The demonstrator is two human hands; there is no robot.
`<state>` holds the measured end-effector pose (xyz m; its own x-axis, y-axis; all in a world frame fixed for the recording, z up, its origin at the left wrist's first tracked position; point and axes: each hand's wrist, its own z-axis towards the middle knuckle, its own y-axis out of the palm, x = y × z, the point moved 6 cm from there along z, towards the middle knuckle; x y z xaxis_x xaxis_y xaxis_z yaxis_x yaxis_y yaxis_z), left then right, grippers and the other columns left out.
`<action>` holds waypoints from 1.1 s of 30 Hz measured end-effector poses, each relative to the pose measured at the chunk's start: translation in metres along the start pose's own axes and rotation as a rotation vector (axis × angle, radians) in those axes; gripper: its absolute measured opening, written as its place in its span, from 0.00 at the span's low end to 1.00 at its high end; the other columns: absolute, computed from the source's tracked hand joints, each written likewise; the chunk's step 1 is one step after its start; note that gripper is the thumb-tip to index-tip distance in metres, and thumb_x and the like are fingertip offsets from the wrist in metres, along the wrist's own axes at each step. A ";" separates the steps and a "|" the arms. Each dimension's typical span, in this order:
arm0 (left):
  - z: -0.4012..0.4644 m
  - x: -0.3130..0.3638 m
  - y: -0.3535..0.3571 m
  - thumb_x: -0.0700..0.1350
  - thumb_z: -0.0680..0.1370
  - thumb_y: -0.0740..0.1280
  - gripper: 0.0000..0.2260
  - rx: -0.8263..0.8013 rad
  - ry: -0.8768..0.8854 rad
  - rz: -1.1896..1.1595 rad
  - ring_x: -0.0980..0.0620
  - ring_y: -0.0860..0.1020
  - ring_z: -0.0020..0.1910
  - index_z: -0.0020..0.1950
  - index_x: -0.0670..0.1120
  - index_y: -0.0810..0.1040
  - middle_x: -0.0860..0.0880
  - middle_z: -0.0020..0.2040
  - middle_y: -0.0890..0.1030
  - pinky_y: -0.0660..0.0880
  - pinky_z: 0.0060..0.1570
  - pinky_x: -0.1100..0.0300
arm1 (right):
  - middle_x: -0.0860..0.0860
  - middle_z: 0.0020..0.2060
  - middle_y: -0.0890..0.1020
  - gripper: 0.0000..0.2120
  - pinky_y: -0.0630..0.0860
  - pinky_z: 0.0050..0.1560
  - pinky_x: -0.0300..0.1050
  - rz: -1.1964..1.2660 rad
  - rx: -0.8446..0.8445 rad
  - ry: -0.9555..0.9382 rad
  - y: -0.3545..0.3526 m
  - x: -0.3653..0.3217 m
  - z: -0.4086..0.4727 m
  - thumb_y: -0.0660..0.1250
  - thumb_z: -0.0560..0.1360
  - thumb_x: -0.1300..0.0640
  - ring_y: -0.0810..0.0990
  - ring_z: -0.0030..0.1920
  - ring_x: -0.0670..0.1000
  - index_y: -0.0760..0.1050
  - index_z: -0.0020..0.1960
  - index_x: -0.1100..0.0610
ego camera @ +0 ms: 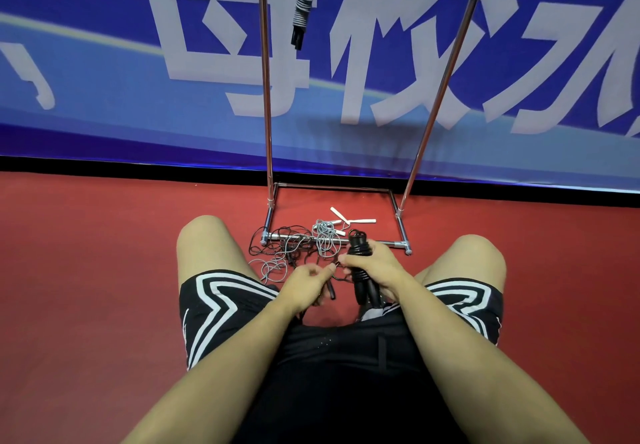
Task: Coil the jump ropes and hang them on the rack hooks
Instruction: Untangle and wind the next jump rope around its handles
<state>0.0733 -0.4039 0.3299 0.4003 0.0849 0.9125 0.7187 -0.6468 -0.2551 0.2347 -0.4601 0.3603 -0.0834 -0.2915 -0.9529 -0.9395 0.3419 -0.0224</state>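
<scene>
Your right hand (375, 267) gripping a coiled black rope (360, 256), your left hand (308, 282) beside it pinching the rope's loose end, tangled ropes (298, 246) on the floor just beyond.

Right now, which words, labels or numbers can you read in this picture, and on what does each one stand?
Blue banner: large white Chinese characters, cut off at the frame's edges; none reads whole.
Black shorts: white stripes only, no text.
Rack, coiled black jump rope, ropes on the floor: no readable label.

rack (346, 194): 1 | hung rope bundle (301, 11): 1 | white handles (349, 218): 3; hands (308, 282) (375, 265): 2
</scene>
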 end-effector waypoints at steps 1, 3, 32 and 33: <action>-0.003 -0.001 0.004 0.58 0.83 0.64 0.21 -0.070 -0.043 -0.028 0.49 0.79 0.30 0.46 0.40 0.79 0.48 0.31 0.81 0.78 0.41 0.54 | 0.57 0.44 0.85 0.18 0.81 0.42 0.48 0.015 0.044 0.000 -0.006 -0.002 0.001 0.80 0.70 0.63 0.85 0.39 0.54 0.76 0.55 0.61; -0.007 0.001 0.008 0.57 0.84 0.61 0.22 -0.147 -0.068 -0.108 0.48 0.80 0.30 0.41 0.42 0.78 0.48 0.29 0.78 0.77 0.38 0.56 | 0.54 0.41 0.84 0.19 0.79 0.41 0.47 0.042 0.093 -0.009 -0.016 -0.005 0.001 0.81 0.69 0.61 0.83 0.37 0.51 0.75 0.54 0.59; -0.007 0.022 -0.017 0.52 0.83 0.65 0.10 0.288 0.287 0.157 0.68 0.76 0.36 0.46 0.52 0.83 0.64 0.31 0.78 0.66 0.39 0.74 | 0.52 0.50 0.85 0.15 0.77 0.62 0.50 0.038 0.020 0.043 -0.009 0.000 0.003 0.74 0.77 0.53 0.82 0.52 0.51 0.81 0.61 0.57; -0.007 0.021 -0.017 0.52 0.83 0.65 0.11 0.284 0.285 0.150 0.68 0.75 0.35 0.48 0.51 0.84 0.63 0.31 0.77 0.66 0.39 0.72 | 0.52 0.50 0.85 0.15 0.78 0.61 0.50 0.036 0.022 0.039 -0.010 0.000 0.004 0.75 0.77 0.52 0.82 0.52 0.51 0.81 0.61 0.57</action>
<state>0.0655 -0.3963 0.3557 0.3680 -0.2327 0.9002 0.8086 -0.3979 -0.4334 0.2456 -0.4598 0.3588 -0.1302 -0.3130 -0.9408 -0.9281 0.3723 0.0045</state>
